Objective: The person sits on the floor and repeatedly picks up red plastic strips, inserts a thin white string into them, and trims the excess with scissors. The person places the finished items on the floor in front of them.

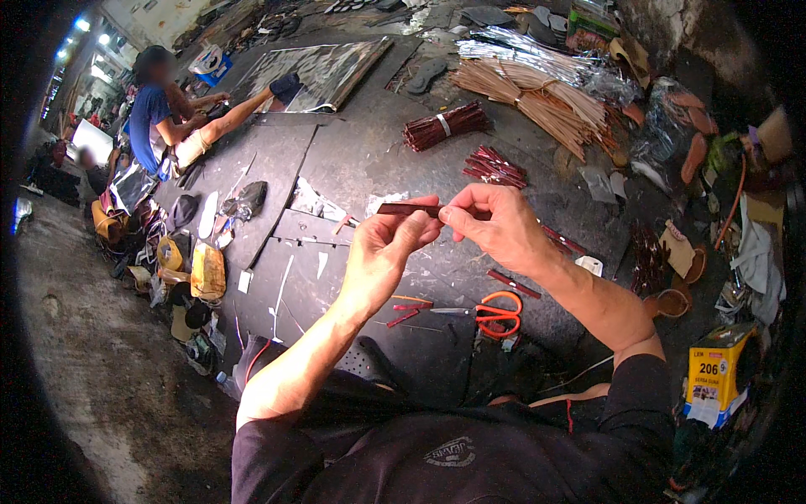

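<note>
A narrow dark red strip (403, 208), or a thin stack of them, lies level between my two hands above the dark work surface. My left hand (382, 252) grips it between thumb and fingers, its left end sticking out past them. At the strip's right end, thumb and fingertips of my right hand (495, 223) are pinched together against it. Below the hands lie orange-handled scissors (497, 315) and several short dark red pieces (411, 312). Another loose dark red strip (514, 283) rests under my right forearm. Beyond are a banded bundle of red strips (445, 125) and a looser pile (495, 166).
A big bundle of tan strips (537, 92) lies at the far right, silvery strips (520, 49) behind it. A yellow tin (716, 370) stands near right. Far left, a person in blue (151, 122) sits beside a patterned sheet (315, 76). A yellow container (207, 270) stands left.
</note>
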Available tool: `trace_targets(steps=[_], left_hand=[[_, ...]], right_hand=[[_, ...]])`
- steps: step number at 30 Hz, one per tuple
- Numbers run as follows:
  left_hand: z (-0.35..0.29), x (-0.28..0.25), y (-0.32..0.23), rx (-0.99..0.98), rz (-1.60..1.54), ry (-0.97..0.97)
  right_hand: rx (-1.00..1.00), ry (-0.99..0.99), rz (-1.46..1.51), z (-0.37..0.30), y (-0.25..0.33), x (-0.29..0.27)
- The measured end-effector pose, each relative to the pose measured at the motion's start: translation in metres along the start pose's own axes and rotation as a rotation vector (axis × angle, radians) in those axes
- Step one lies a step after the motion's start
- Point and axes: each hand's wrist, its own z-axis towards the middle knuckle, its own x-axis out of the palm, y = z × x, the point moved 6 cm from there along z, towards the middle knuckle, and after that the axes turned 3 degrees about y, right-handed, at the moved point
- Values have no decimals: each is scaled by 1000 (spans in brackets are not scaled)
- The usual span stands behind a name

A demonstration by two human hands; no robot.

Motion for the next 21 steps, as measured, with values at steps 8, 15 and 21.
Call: trace_targets(steps=[8,15,21], left_hand=[[3,-7,8,-22,16,-150],[-1,-7,7,-29,-14,-146],[-4,-5,4,-13,-15,-145]], right_hand=[[218,76,89,-9,3,-6],[112,92,-27,-11,2,-12],[103,56,-86,-10,-6,-10]])
